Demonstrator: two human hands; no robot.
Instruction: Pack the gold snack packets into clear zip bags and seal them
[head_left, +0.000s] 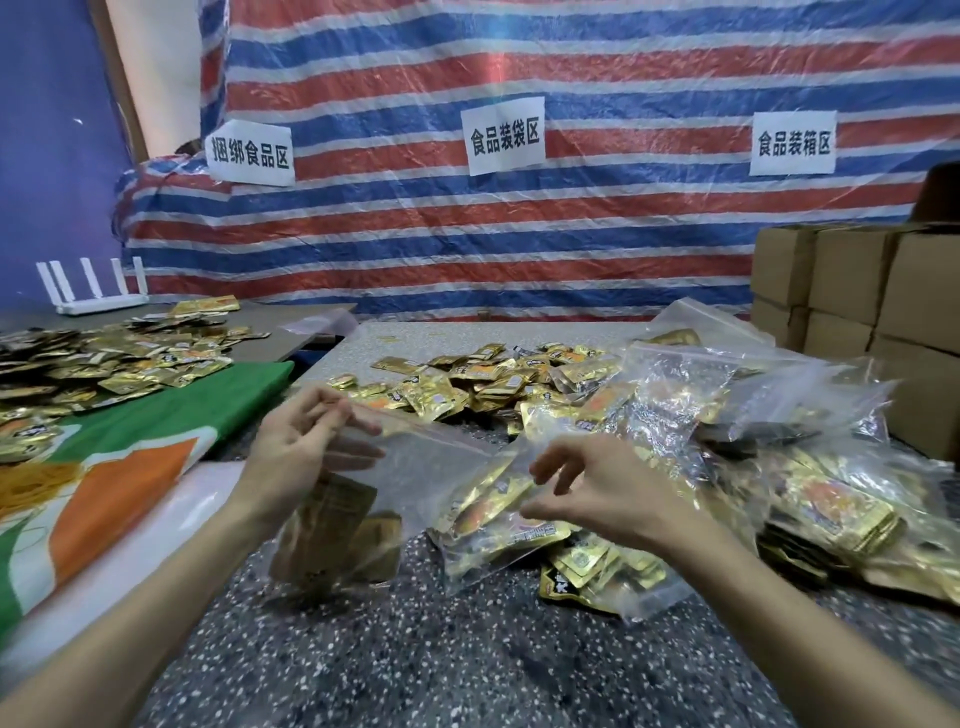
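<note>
A clear zip bag (415, 467) hangs above the speckled table, with a few gold snack packets (332, 525) sagging in its bottom. My left hand (306, 447) pinches the bag's zip edge at its left end. My right hand (587, 483) pinches the edge at the right end, fingers curled. A loose heap of gold packets (483, 379) lies beyond the bag in mid-table. Another filled zip bag (519, 535) lies on the table under my right hand.
Several filled clear bags (753, 415) pile up at the right, with cardboard boxes (857, 291) behind them. A green-and-orange cloth (130, 467) with more gold packets (104, 358) covers the left side. A white router (98, 296) stands at the far left. A striped tarp with paper signs forms the back wall.
</note>
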